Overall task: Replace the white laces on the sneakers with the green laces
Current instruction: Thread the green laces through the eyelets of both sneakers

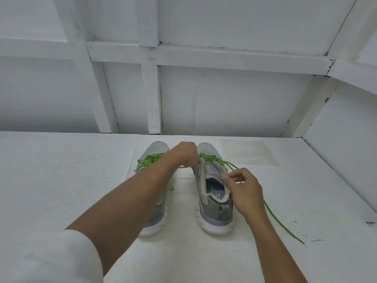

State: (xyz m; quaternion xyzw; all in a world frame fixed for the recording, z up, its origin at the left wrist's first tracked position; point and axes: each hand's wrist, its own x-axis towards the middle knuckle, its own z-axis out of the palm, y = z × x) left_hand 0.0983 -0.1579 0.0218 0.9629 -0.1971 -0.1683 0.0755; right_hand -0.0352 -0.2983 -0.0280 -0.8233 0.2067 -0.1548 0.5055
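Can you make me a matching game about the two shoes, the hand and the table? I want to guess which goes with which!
Things:
1 left shoe
2 right shoe
3 right hand
4 table

Clues:
A white all over
B pinches the green lace
C half hidden by the left arm
D insole showing

Pairs: 1-C, 2-D, 3-B, 4-A

We note a white painted table (61,180), with a faint seam (133,156) running away from us left of centre. A greyish rectangular patch (250,152) marks its far right part; small dark scuffs (370,223) sit near the right edge. Behind stands a white panelled wall (234,103), framed by a horizontal rail (214,57) and an upright post (152,99) reaching down to the table. A small fastener head (150,57) shows where rail and post cross. A side wall (346,135) angles in at right
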